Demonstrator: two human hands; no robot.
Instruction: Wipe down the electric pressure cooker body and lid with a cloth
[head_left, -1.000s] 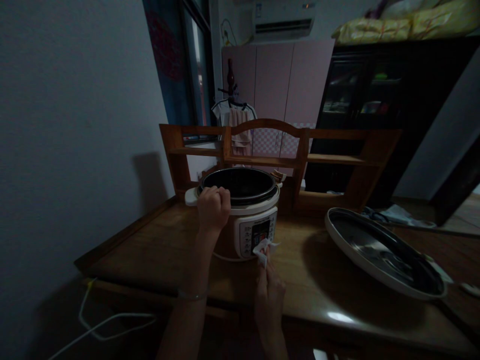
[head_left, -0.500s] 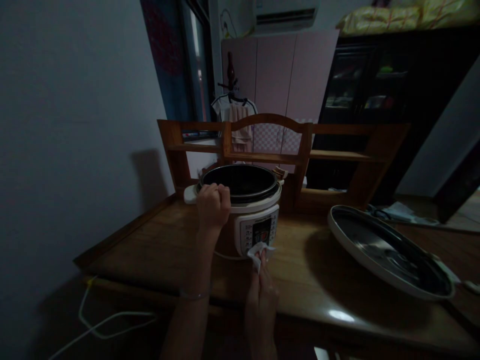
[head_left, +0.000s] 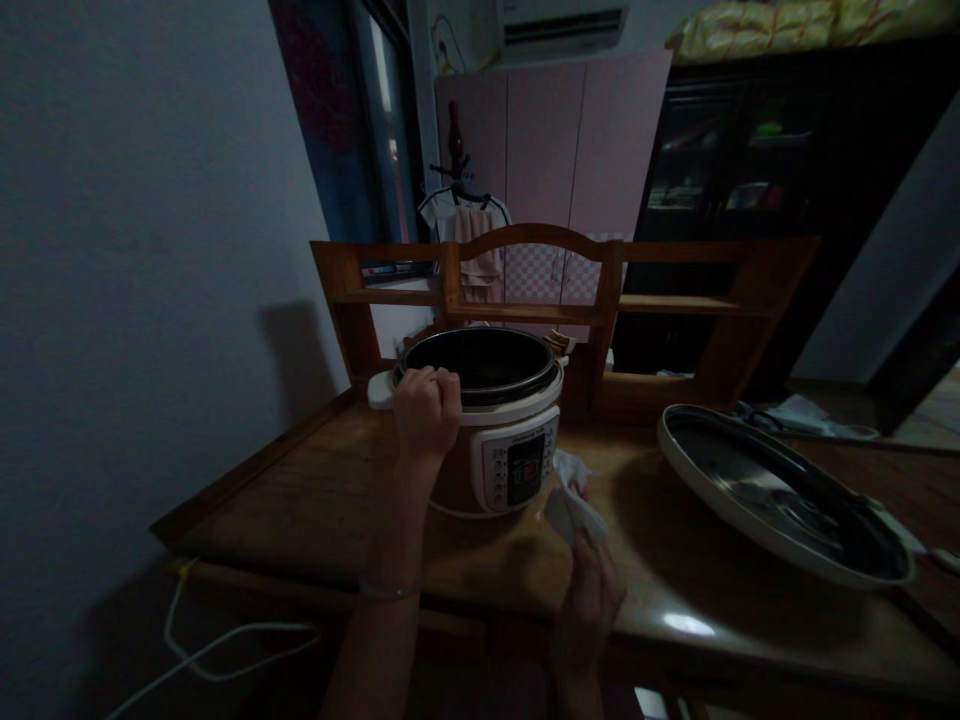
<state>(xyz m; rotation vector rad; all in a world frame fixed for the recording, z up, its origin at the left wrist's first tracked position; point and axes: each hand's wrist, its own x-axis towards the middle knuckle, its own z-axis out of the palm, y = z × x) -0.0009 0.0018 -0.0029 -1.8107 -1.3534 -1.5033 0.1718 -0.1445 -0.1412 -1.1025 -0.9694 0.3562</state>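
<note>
An electric pressure cooker [head_left: 457,470] with its top off stands on a wooden desk [head_left: 300,490]. Its dark inner pot [head_left: 487,360] shows inside the pale rim, and a button panel [head_left: 525,468] faces me. My left hand [head_left: 427,412] is closed over the near left part of the rim. Held in my right hand [head_left: 589,575] is a crumpled white tissue [head_left: 574,505], beside the cooker's lower right side. Whether the tissue touches the cooker I cannot tell. The lid [head_left: 780,505] lies to the right, its underside turned up.
A wooden shelf rail [head_left: 540,312] runs along the desk's back, close behind the cooker. The wall [head_left: 150,250] borders the desk on the left. A white cable [head_left: 247,630] hangs below the front left edge.
My right hand has moved right with the tissue, from the bottom of the button panel to the cooker's right side. My left hand stays on the rim.
</note>
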